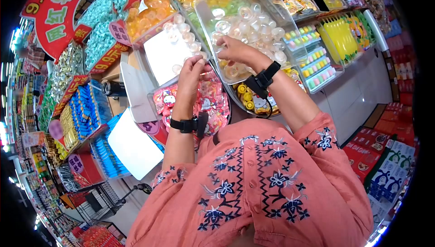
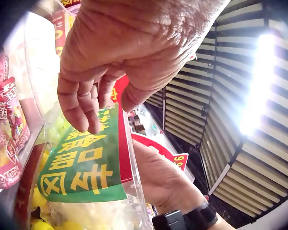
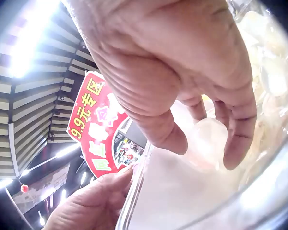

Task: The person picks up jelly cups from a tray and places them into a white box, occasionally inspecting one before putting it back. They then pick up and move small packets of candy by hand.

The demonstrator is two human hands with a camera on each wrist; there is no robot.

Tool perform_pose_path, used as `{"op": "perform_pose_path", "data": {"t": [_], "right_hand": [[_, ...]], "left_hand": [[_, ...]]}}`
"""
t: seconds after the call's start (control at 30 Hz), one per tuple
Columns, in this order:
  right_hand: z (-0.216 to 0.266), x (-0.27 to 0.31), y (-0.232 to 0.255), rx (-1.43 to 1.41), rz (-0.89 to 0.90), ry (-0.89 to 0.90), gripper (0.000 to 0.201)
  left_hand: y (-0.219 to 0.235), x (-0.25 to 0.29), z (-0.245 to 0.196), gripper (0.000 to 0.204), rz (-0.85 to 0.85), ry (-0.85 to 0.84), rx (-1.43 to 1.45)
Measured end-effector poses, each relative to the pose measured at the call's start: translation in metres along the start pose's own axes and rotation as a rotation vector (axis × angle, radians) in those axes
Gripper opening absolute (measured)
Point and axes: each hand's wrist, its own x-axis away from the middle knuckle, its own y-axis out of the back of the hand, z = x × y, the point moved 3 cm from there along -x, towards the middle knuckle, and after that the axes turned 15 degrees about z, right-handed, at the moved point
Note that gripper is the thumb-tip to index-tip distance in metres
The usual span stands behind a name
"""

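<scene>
- Nearest the head camera is a coral sleeve (image 1: 317,143) with dark blue flower stitching, part of the person's top, filling the lower frame.
- Both forearms reach up from it, each with a black wrist strap, toward a sloped shop display of sweets in clear bins.
- Right hand (image 1: 235,50) is inside the clear jelly-cup bin (image 1: 276,9), over a heap of pale, see-through jelly cups. In the right wrist view its fingers (image 3: 237,129) curl downward around one pale jelly cup (image 3: 209,139), with the thumb (image 3: 165,134) on the near side; it appears to grip that cup, which sits just above the other cups in the bin.
- Left hand (image 1: 192,72) is raised just left of that bin, at its near-left corner, above a tub of red and pink cartoon-printed packets (image 1: 210,100). In the left wrist view its fingers (image 2: 81,108) hang loosely curled with nothing seen between them; they sit by the clear bin wall, close to a green label with yellow characters (image 2: 84,165).
- Neighbouring bins hold orange jelly cups (image 1: 149,16), white ones (image 1: 181,38) and blue-wrapped sweets (image 1: 86,111).
- A red sign with "9.9" (image 1: 52,7) stands at the upper left.
- White cabinet fronts (image 1: 358,93) run below the display on the right.
</scene>
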Motion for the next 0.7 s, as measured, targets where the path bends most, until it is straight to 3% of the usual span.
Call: {"op": "perform_pose_path", "data": {"t": [0.1,0.4,0.6,0.7], "right_hand": [[0.001,0.001,0.001,-0.02,0.105,-0.07,0.051],[0.002,0.032,0.004,-0.647,0.272,0.032,0.031],[0.003,0.051,0.002,-1.013,0.46,0.188,0.032],[0.006,0.056,0.0,-1.018,0.519,0.281,0.037]], "left_hand": [[0.002,0.002,0.0,0.04,0.018,0.001,0.003],[-0.007,0.015,-0.024,0.036,0.022,-0.035,0.077],[-0.028,0.023,-0.046,0.033,0.074,-0.083,0.035],[-0.04,0.024,-0.054,0.035,0.087,-0.103,-0.019]]}}
